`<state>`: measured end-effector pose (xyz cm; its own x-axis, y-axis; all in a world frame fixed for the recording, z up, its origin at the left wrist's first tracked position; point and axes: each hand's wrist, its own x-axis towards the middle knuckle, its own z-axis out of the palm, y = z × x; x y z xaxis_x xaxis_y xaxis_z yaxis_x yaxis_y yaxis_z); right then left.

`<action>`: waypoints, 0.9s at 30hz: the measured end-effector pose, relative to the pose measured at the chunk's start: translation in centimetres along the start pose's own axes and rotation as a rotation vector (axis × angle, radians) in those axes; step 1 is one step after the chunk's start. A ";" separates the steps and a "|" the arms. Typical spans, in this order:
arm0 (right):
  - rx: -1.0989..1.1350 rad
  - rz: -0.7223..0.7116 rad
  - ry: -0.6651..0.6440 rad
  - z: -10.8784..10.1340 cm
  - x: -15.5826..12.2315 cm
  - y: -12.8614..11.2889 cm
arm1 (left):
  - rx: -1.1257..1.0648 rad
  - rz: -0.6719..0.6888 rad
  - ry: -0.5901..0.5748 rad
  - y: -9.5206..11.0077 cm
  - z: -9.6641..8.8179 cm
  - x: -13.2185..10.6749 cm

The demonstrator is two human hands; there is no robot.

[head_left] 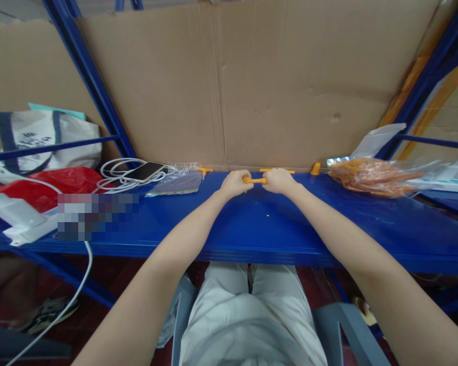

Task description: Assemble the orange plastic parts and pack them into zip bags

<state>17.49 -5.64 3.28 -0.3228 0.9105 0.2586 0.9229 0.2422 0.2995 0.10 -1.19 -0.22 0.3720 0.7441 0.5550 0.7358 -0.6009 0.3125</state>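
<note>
Both my hands meet over the back half of the blue shelf (263,229). Between them runs an orange plastic piece (256,180) with a ridged, screw-like middle; its exact kind is too small to make out. My left hand (234,184) is closed on its left end, where a rounded orange part shows at the fingers. My right hand (278,181) grips the right end, fingers wrapped. Just behind the right hand lies a thin orange rod (290,172). An orange T-shaped piece (205,171) rests left of my left hand, and an orange cone (315,169) stands farther right.
A clear bag of orange parts (366,175) lies at the right. Left are a flat plastic packet (177,183), a phone (145,172) on coiled white cable, a red bag (57,185), a white power strip (30,223) and a canvas bag (68,140). Cardboard (270,86) walls the back.
</note>
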 end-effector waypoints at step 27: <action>0.345 -0.011 -0.109 0.9 0.9 0.5 | 0.207 0.134 -0.006 1.1 -1.6 -0.7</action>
<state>17.82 -4.39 2.80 -0.3259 0.9330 0.1524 0.9421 0.3341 -0.0306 -0.28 -2.83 0.92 0.4771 0.6636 0.5762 0.7794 -0.6225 0.0715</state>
